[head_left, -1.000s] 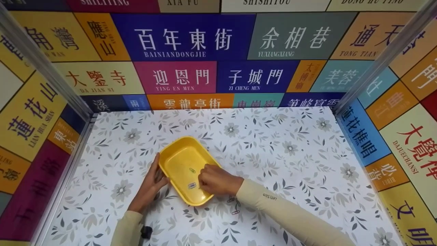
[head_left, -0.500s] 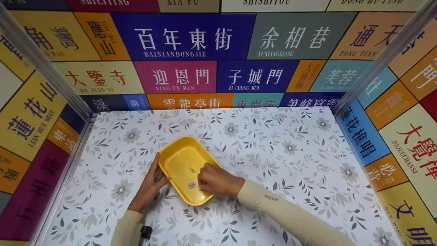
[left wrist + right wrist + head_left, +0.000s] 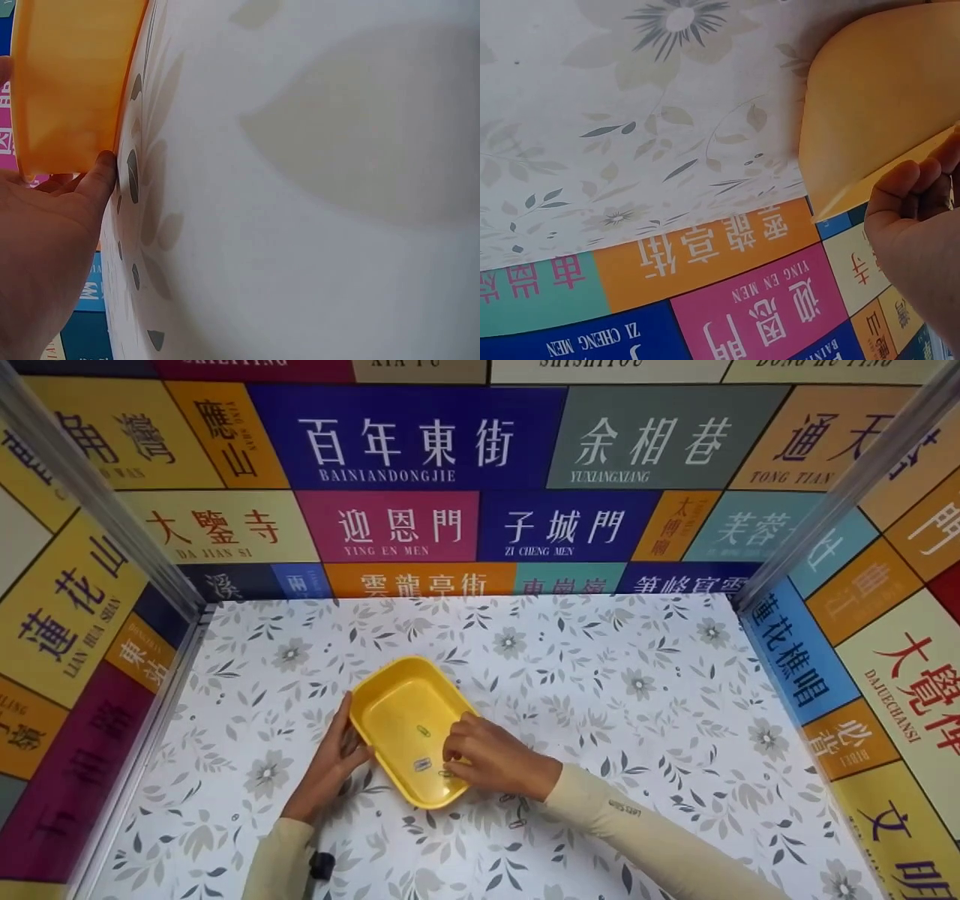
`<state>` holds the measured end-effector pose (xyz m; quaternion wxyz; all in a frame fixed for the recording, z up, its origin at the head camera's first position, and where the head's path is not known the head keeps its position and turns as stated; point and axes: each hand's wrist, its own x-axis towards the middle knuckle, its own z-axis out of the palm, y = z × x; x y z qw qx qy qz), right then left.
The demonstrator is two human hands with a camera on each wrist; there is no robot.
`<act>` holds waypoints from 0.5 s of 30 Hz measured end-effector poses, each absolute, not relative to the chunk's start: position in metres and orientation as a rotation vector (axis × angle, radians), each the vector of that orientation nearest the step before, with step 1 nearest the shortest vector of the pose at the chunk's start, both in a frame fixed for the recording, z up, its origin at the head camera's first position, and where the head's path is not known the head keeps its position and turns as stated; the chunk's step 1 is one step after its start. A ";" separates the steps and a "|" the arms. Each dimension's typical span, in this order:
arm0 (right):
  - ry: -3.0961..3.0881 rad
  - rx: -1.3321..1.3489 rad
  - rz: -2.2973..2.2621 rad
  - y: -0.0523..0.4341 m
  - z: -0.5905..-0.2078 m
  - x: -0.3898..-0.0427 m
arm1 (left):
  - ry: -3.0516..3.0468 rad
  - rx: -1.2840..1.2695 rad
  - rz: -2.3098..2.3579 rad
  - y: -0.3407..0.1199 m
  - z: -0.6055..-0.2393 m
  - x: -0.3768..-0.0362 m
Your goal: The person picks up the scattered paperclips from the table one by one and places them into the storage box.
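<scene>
A yellow plastic tray [image 3: 390, 709] stands at an angle on the table. My left hand [image 3: 334, 761] rests against its left outer wall, the thumb and forefinger spread apart; in the left wrist view the thumb [image 3: 101, 169] touches the tray's lower edge. My right hand [image 3: 499, 754] reaches over the right rim, its fingers bent and parted from the thumb. Just beside that thumb is a small paper clip [image 3: 445, 773]. Farther in lie a green paper clip [image 3: 424, 731] and pale bluish clips [image 3: 422, 765] side by side. The right palm is hidden.
A red paper clip [image 3: 517, 823] lies on the flower-patterned table [image 3: 637, 645] below the right wrist, near darker clips [image 3: 505, 797] partly covered by the hand. Panels with printed characters [image 3: 405, 439] enclose the back and sides.
My right hand has shifted slightly right and its fingers have loosened, uncovering a paper clip by the thumb. My left hand and the tray keep their place.
</scene>
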<state>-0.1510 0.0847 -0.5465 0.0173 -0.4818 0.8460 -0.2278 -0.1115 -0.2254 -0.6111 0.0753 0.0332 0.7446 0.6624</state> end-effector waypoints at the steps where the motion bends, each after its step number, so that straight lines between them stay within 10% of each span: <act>1: 2.625 -1.487 -0.723 0.086 -0.545 -0.150 | 2.230 0.105 1.991 -0.225 -0.611 -0.112; 15: 2.629 -1.520 -0.995 0.106 -0.550 -0.123 | 2.221 0.075 2.006 -0.225 -0.613 -0.114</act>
